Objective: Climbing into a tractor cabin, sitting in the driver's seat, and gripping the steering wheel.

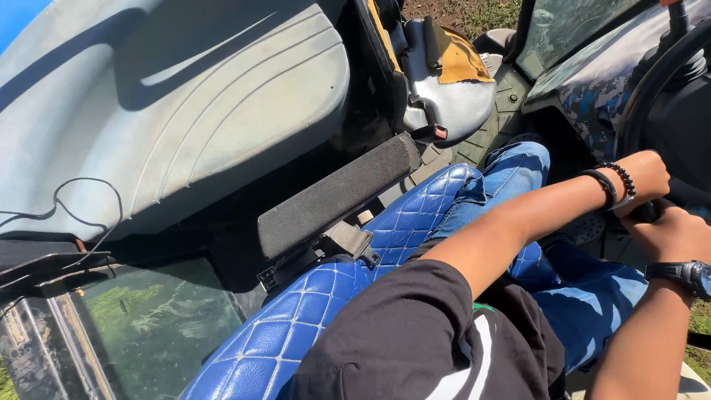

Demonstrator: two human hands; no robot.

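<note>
Head view: vehicle cab, blue quilted seat (311,311); both hands' fingers closed on steering wheel (652,89).

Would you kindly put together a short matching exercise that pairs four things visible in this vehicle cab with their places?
Things:
1. black beaded bracelet
2. black wristwatch
3. dark padded armrest
4. blue quilted seat cushion

Places:
A. under the seated person
B. on the left hand wrist
C. beside the seat, on the person's left
D. on the right hand wrist

Pairs: 1-B, 2-D, 3-C, 4-A
</note>
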